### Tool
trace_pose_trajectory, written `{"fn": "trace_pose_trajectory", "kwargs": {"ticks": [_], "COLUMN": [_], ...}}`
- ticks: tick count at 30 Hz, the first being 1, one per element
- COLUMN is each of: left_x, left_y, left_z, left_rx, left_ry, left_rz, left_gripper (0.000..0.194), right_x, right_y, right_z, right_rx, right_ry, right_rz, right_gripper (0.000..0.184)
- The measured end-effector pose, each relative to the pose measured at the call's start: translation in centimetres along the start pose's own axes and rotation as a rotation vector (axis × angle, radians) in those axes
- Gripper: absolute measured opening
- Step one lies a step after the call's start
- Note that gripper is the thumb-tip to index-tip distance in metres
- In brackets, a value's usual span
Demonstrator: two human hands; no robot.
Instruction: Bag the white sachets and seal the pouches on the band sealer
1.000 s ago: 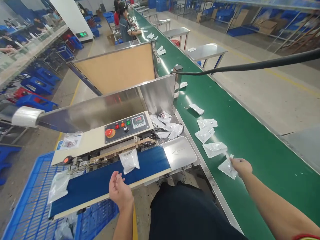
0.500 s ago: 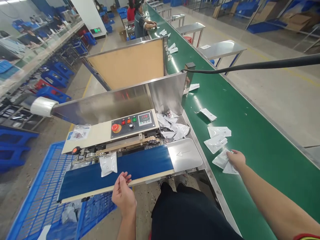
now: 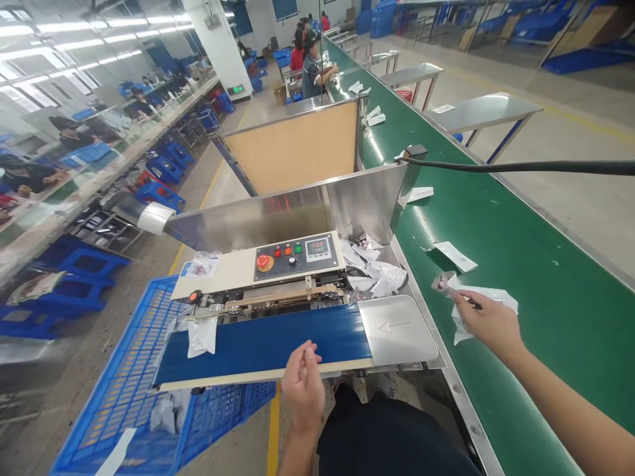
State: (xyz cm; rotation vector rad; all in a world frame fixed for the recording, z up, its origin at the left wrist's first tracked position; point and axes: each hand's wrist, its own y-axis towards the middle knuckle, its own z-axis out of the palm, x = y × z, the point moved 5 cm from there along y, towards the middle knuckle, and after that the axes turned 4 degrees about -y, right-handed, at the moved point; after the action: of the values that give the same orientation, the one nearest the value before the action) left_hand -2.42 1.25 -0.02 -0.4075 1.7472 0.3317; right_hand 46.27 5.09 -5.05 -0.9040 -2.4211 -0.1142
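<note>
My right hand is over the green conveyor belt, its fingers closed on a white pouch whose clear end points left. More white pouches lie beneath and beside that hand, partly hidden by it. My left hand is at the front edge of the blue belt of a sealing machine, fingers curled together with nothing visible in them. Another white pouch hangs from the sealing track onto the left part of the blue belt. A single pouch lies farther up the green belt.
The machine's control panel has lit buttons and a display. A heap of pouches lies behind the metal feed plate. Below left stands a blue basket with pouches inside. A black cable crosses the conveyor; people work farther back.
My right hand has gathered pouches together and now lifts one. The pouch on the sealing machine has moved left along the belt. My view has shifted, and my left hand is farther right along the edge.
</note>
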Motion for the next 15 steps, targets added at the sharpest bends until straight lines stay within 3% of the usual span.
{"fn": "trace_pose_trajectory", "kwargs": {"ticks": [2,4,8,11,15], "left_x": [-1.4,-3.0,-4.5,-2.8,1.6], "left_y": [0.1,0.3,0.5,0.8,2.3], "left_z": [3.6,7.2,12.5,14.1,14.3], "left_rx": [0.140,0.254,0.448,0.519,0.340], "left_ry": [-0.029,-0.071,-0.178,-0.243,-0.340], "left_rz": [0.059,0.110,0.073,-0.104,-0.453], "left_gripper": [0.044,0.044,0.049,0.047,0.049], "right_x": [4.7,9.3,15.4,16.2,14.8], "right_y": [-2.8,-5.5,-9.4,-9.6,-7.6], "right_z": [-2.0,-3.0,-1.8,0.3,4.1], "right_rx": [-0.044,-0.006,0.246,0.387,0.599], "right_ry": [0.079,0.170,0.324,0.387,0.405], "right_rz": [-0.136,-0.266,-0.407,-0.350,-0.065], "right_gripper": [0.046,0.046,0.048,0.050,0.049]}}
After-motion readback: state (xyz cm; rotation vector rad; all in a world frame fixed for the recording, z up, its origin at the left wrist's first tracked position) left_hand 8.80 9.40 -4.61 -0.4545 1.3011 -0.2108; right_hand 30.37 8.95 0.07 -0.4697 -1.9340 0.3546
